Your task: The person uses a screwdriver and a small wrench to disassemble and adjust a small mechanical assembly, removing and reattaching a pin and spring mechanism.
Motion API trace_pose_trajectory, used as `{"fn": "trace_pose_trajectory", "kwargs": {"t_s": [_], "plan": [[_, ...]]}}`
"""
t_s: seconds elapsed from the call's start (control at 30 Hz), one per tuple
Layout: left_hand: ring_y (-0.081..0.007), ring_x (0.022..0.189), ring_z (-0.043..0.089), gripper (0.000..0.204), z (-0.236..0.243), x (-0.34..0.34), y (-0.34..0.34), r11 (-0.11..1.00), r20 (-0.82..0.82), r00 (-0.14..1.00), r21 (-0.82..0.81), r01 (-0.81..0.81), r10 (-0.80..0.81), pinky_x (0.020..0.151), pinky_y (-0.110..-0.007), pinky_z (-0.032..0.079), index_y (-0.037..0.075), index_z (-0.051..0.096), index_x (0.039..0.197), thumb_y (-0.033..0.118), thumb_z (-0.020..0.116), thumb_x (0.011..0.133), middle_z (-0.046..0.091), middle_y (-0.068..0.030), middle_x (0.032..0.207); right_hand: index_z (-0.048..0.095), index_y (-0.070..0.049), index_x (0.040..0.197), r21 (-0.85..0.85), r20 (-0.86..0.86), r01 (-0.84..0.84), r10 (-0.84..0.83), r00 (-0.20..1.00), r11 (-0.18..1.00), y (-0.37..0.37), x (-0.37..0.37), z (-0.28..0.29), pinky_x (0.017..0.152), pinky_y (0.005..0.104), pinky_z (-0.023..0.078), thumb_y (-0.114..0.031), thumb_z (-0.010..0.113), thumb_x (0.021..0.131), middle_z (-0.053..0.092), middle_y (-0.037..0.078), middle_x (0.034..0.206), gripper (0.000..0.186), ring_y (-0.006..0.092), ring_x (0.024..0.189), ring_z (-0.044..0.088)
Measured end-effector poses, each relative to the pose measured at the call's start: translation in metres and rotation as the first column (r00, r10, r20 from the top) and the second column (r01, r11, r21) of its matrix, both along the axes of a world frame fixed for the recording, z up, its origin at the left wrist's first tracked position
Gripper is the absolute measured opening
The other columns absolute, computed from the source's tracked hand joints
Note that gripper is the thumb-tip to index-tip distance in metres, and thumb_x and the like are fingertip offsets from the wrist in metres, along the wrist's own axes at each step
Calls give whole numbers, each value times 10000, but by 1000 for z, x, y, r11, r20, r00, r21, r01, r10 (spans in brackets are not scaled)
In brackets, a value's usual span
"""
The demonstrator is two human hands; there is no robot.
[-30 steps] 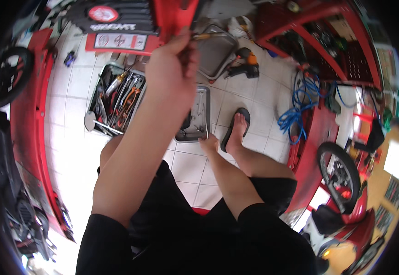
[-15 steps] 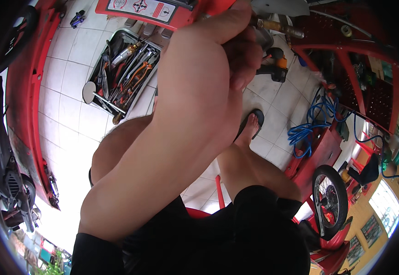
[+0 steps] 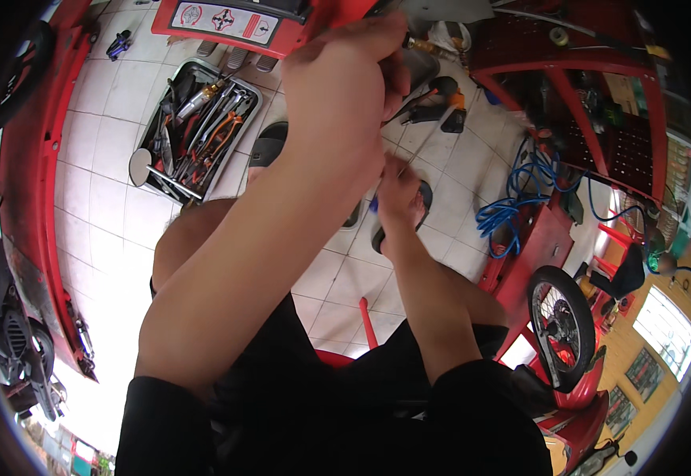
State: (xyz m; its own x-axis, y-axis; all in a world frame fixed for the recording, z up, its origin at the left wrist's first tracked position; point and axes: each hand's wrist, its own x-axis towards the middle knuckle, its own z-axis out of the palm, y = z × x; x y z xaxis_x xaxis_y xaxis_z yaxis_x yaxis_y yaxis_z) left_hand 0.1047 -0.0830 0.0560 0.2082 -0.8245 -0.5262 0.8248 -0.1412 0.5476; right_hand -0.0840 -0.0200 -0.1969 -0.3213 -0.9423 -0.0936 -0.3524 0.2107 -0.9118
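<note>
My left hand (image 3: 353, 67) is raised at the top centre, its fingers curled and its thumb stretched over them. It is against the red machine body (image 3: 290, 44) with a pictogram label; what its fingers hold, if anything, is hidden. Just right of the fingers is a brass-coloured threaded rod (image 3: 433, 49). Lower down, my right hand (image 3: 399, 190) is closed around a screwdriver-like tool. Its long thin metal shaft (image 3: 433, 136) slants up to the right, and a small blue part shows at the hand's left side.
A grey tray (image 3: 252, 119) of pliers, wrenches and other tools is on the tiled floor at left. A round mirror (image 3: 141, 167) rests at its corner. A black and orange power tool (image 3: 445, 113), coiled blue hose (image 3: 512, 218), red stand (image 3: 591, 119) and motorcycle wheel (image 3: 561, 327) are at right.
My right hand has come into view with the thin-shafted tool. The left hand has shifted slightly left with the view and remains by the red machine body.
</note>
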Motion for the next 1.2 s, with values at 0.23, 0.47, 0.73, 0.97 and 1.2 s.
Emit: {"fn": "trace_pose_trajectory", "kwargs": {"t_s": [0.23, 0.47, 0.73, 0.97, 1.2], "plan": [[-87, 505, 450, 205, -5, -33, 10, 993, 160, 981, 12, 114, -114, 447, -230, 288, -58, 674, 981, 98, 662, 849, 534, -36, 607, 625, 7, 980, -223, 673, -116, 239, 700, 968, -57, 35, 221, 395, 244, 278, -257, 660, 935, 657, 113, 742, 270, 61, 424, 382], [-81, 497, 425, 192, 0, -44, 23, 959, 116, 953, -13, 284, -280, 458, -239, 287, -54, 674, 942, 111, 673, 844, 490, 9, 580, 568, 5, 1079, -224, 302, -94, 161, 940, 970, -8, 20, 228, 391, 185, 291, -90, 709, 886, 685, 92, 802, 257, 33, 491, 495], [-76, 591, 550, 268, -2, -51, 22, 937, 577, 788, -105, 334, -216, 522, -220, 404, -67, 712, 894, 170, 761, 780, 644, -49, 699, 601, 59, 1047, -173, 334, 17, 42, 942, 985, -1, 20, 215, 379, 201, 290, -125, 682, 919, 633, 56, 730, 239, 20, 426, 419], [-103, 613, 584, 421, -13, -40, 10, 893, 681, 663, -32, 450, -310, 568, -246, 458, -95, 672, 1036, 205, 785, 763, 651, -65, 757, 678, 40, 991, -220, 258, -72, 129, 958, 973, -10, 18, 192, 434, 178, 309, -96, 734, 869, 666, 66, 753, 192, 19, 485, 452], [-250, 748, 648, 774, -3, -27, 5, 982, 827, 557, -28, 187, -82, 708, -356, 518, -147, 434, 1297, 270, 746, 725, 614, -142, 765, 716, 24, 733, 132, 63, -36, 28, 998, 991, 8, 19, 63, 483, 252, 391, -269, 753, 833, 621, 16, 597, 312, 70, 514, 509]]}}
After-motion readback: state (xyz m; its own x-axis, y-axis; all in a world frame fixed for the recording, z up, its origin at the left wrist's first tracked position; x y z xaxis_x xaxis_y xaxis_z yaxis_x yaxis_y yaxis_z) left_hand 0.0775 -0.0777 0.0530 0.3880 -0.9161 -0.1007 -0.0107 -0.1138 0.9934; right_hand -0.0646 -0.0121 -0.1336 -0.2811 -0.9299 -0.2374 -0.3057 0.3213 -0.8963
